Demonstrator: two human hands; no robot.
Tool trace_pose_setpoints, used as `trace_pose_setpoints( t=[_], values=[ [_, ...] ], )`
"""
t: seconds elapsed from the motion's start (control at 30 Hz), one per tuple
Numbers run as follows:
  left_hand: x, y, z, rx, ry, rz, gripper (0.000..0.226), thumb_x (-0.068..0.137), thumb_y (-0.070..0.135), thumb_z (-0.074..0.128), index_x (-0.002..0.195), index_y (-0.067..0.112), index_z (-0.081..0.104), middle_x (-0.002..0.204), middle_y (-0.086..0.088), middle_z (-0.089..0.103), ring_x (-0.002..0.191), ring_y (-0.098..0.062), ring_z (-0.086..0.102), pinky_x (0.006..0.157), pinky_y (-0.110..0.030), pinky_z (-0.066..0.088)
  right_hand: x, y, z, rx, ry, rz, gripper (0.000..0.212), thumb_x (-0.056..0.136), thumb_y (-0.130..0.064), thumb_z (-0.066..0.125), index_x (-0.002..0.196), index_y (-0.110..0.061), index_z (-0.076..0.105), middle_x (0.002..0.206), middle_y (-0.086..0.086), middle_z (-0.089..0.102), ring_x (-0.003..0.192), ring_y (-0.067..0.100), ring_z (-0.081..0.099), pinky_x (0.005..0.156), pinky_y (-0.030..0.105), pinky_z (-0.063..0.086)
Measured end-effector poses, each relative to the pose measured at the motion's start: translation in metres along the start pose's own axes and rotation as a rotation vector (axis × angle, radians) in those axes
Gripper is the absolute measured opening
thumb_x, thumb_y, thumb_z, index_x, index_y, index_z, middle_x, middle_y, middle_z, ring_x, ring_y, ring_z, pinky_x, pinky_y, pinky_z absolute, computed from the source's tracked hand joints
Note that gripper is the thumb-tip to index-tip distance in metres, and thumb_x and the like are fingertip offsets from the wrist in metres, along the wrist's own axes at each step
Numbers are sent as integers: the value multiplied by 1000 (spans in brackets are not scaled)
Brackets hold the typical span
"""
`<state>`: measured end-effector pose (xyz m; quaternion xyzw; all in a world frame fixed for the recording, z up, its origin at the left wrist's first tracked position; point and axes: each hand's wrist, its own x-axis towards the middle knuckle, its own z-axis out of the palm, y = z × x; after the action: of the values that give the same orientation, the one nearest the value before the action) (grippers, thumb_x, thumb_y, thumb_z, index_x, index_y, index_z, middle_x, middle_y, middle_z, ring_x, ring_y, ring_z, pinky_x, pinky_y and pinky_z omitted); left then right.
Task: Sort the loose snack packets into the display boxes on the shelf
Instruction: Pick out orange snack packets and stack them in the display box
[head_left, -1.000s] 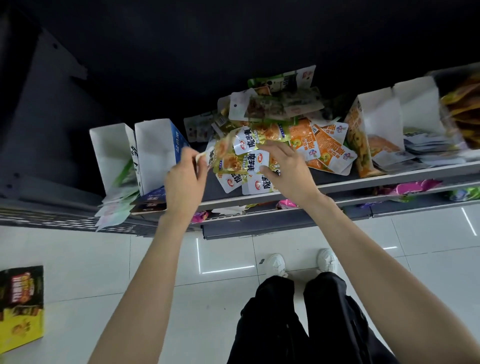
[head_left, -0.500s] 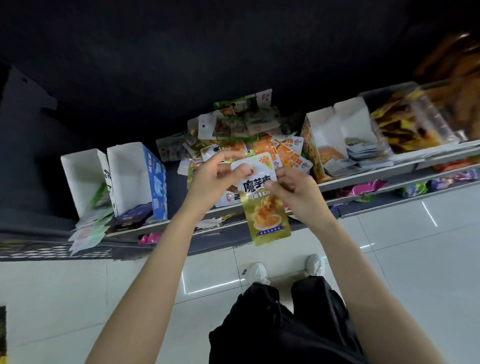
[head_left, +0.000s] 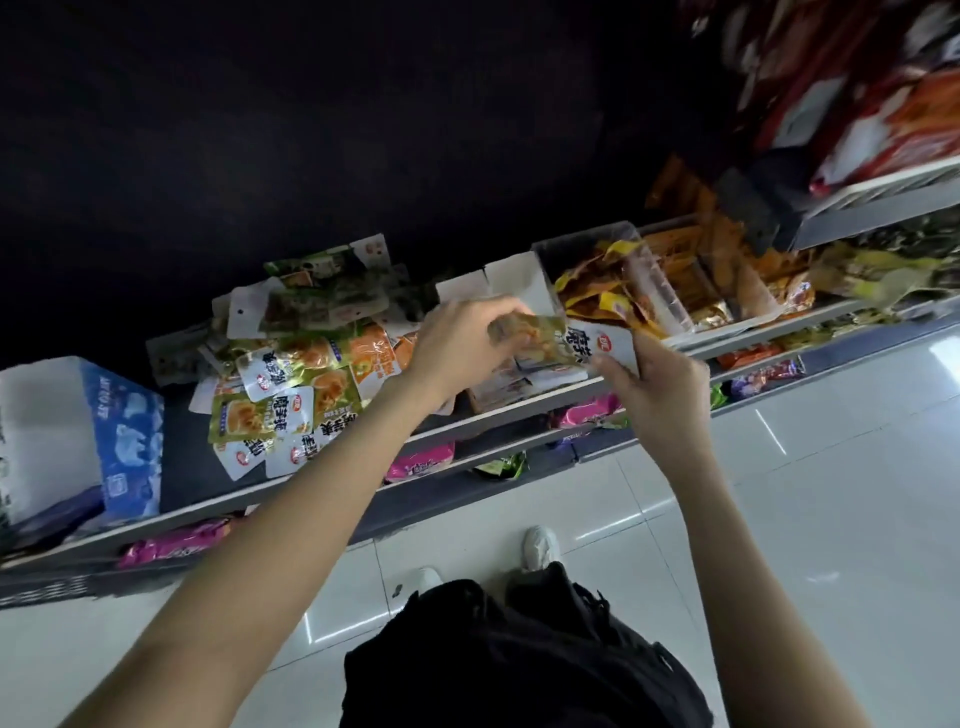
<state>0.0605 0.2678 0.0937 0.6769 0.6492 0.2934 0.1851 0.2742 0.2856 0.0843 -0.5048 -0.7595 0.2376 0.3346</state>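
A green and white snack packet (head_left: 563, 343) lies sideways between both hands, above an open white display box (head_left: 511, 283) on the shelf. My left hand (head_left: 462, 348) pinches its green end. My right hand (head_left: 652, 395) grips its white end. Inside the box, below the packet, lies a stack of packets (head_left: 511, 382), partly hidden by my left hand. A heap of loose snack packets (head_left: 306, 364), green, orange and white, lies on the shelf to the left.
A blue and white display box (head_left: 124, 436) stands at the left end of the shelf (head_left: 218, 501). A clear bin with yellow and orange packets (head_left: 623, 296) sits right of the white box. Pink packets (head_left: 421, 462) lie on the lower shelf. White tiled floor below.
Both hands have carried the green and white packet from in front of the loose heap to the right, over the white box, and turned it sideways. The view has swung right.
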Motion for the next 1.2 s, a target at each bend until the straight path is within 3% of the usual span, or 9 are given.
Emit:
trace_pose_setpoints(
  t=[0.1, 0.2, 0.37, 0.47, 0.6, 0.8, 0.97, 1.1, 1.2],
  values=[
    [35, -9, 38, -22, 136, -192, 46, 85, 26, 67, 128, 20, 53, 128, 4, 57, 119, -13, 51, 99, -28, 38, 32, 5, -3, -99, 219, -86, 36, 85, -18, 68, 62, -18, 40, 48, -15, 23, 45, 13, 20, 42, 13, 16],
    [45, -32, 73, -196, 111, -551, 61, 88, 29, 62, 141, 13, 37, 142, -4, 45, 128, -19, 45, 107, -37, 37, 57, 18, 16, -140, 228, -188, 27, 81, -11, 70, 60, -11, 53, 51, -12, 37, 49, 6, 25, 46, 6, 16],
    [35, -34, 102, -488, 132, -696, 55, 91, 10, 55, 142, 10, 34, 135, -2, 50, 117, -18, 54, 101, -31, 41, 81, 42, 60, -499, -94, -420, 22, 66, 1, 71, 76, -19, 71, 65, -3, 65, 42, 18, 54, 40, 18, 32],
    [33, -32, 104, -511, 146, -688, 51, 90, -2, 50, 138, 9, 39, 124, 2, 53, 108, -14, 55, 90, -19, 39, 93, 45, 77, -773, -312, -586, 27, 58, -4, 72, 77, -23, 73, 66, -3, 67, 65, 20, 62, 66, 28, 44],
    [27, -34, 101, -395, 98, -617, 52, 91, -3, 50, 139, 13, 40, 135, -5, 52, 120, -19, 52, 89, -11, 34, 95, 52, 85, -976, -568, -694, 21, 85, -23, 53, 95, -22, 71, 86, -4, 69, 104, 21, 51, 92, 39, 34],
    [8, -36, 84, -196, 30, -521, 49, 95, 10, 50, 142, 16, 38, 142, -5, 46, 128, -19, 44, 102, -25, 34, 93, 61, 86, -847, -549, -674, 34, 89, -25, 39, 110, -16, 65, 105, 3, 68, 109, 26, 49, 87, 42, 25],
    [-59, -60, 49, -104, 485, -407, 17, 87, 13, 60, 104, 12, 61, 95, 6, 66, 86, -7, 61, 77, -26, 52, 72, 23, 85, -422, -353, -655, 43, 85, -22, 32, 103, -12, 70, 94, 7, 71, 99, 30, 58, 81, 41, 42],
    [-131, -115, 20, 1, 650, -605, 10, 86, 19, 63, 94, 14, 60, 85, 7, 64, 79, -11, 62, 70, -24, 48, 29, -24, 126, -149, -456, -619, 30, 84, -10, 46, 101, -10, 70, 88, 7, 71, 86, 27, 63, 77, 37, 50],
    [-166, -172, 2, 45, 511, -832, 31, 88, 28, 63, 113, 12, 56, 108, -1, 65, 101, -19, 61, 79, -28, 46, 2, -47, 180, -136, -633, -515, 27, 89, -8, 50, 110, -12, 67, 99, 8, 70, 90, 27, 64, 74, 37, 55]
  ],
)
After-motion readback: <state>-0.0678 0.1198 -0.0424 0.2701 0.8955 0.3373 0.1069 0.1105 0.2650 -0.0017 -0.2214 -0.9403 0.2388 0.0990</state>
